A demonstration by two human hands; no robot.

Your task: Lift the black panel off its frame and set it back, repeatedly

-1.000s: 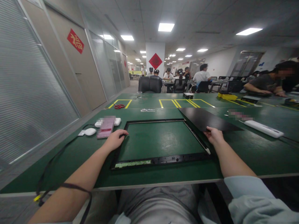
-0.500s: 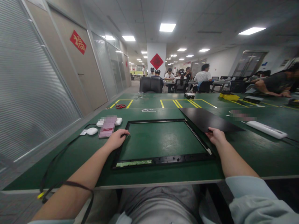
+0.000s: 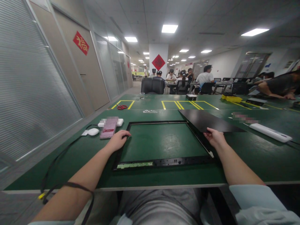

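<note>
A black rectangular frame (image 3: 171, 160) lies flat on the green table, with a green strip (image 3: 134, 165) along its near left edge. My left hand (image 3: 119, 139) is closed over the frame's left side, fingers curled across the rim. In a pinch between thumb and fingers, my right hand (image 3: 214, 137) holds the near edge of a thin black panel (image 3: 208, 120). The panel is tilted and its left part overlaps the frame's far right corner. A pale strip (image 3: 211, 154) sticks out at the frame's near right corner.
Beside my left hand lie a phone (image 3: 109, 128) and a white corded device (image 3: 93, 132). Red-handled scissors (image 3: 122, 107) and small white pieces (image 3: 150, 111) lie beyond the frame. A white power strip (image 3: 270, 132) is at right. Several people sit in the background.
My right hand has moved slightly left with the black panel, which now covers more of the frame's right side. My left hand stays at the frame. The view has shifted slightly.
</note>
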